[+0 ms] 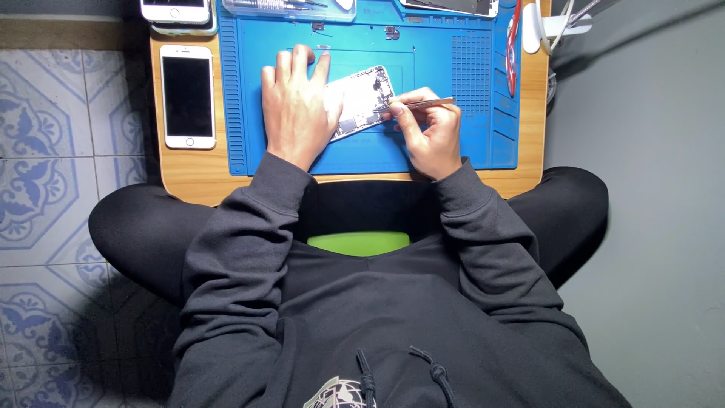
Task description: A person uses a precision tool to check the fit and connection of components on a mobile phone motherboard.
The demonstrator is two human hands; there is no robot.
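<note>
An opened smartphone body (362,100) with its inner parts exposed lies tilted on a blue repair mat (445,68). My left hand (296,104) lies flat over the phone's left end, fingers spread, pressing it to the mat. My right hand (429,130) pinches a thin metal tool, probably tweezers (423,103), whose tip touches the phone's right edge. Dark sleeves cover both forearms.
A white smartphone (188,96) lies face up on the small wooden table (189,170) left of the mat. Another phone (175,10) and a clear tool case (287,7) sit at the far edge. A red-handled tool (513,38) rests on the mat's right side. Patterned floor tiles lie left.
</note>
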